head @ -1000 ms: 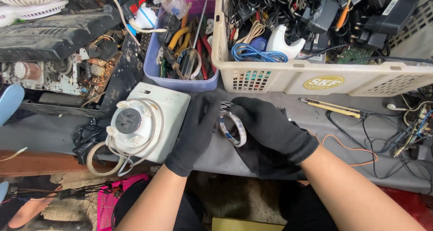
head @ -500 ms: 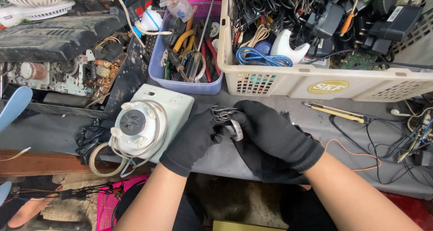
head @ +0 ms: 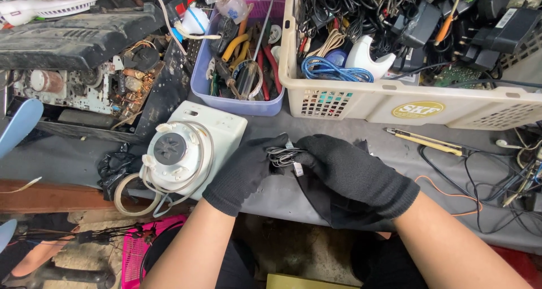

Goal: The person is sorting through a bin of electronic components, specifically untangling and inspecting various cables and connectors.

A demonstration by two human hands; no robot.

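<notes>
My left hand [head: 248, 170] and my right hand [head: 355, 173], both in black knit gloves, meet over the grey surface [head: 271, 196] near its front edge. Between them I hold a small bundle of thin wire [head: 280, 155], wound into flattened loops. The strands are grey to silver, closely packed, and a small pale tab or connector shows at the lower edge of the bundle. The bundle sits just above the surface, pinched at its left end by my left fingertips and at its right end by my right fingertips; both hands are closed on it, fingers curled inward. A black piece of cloth or plastic lies under my right hand; I cannot tell its exact shape.

Just left of my left hand rests a white appliance housing [head: 189, 148] with a round, dark-centred hub facing up and a pale cord [head: 132, 196] looped beside it. Behind it stands a purple tray [head: 237, 104] holding pliers and screwdrivers. To the right of the tray, a beige perforated basket [head: 395, 100] is filled with black adapters, cables and a blue coiled lead. A yellow-handled tool [head: 423, 141] lies on the surface in front of the basket, well apart from my right hand. An opened chassis with exposed circuit parts [head: 90, 83] occupies the far left.
</notes>
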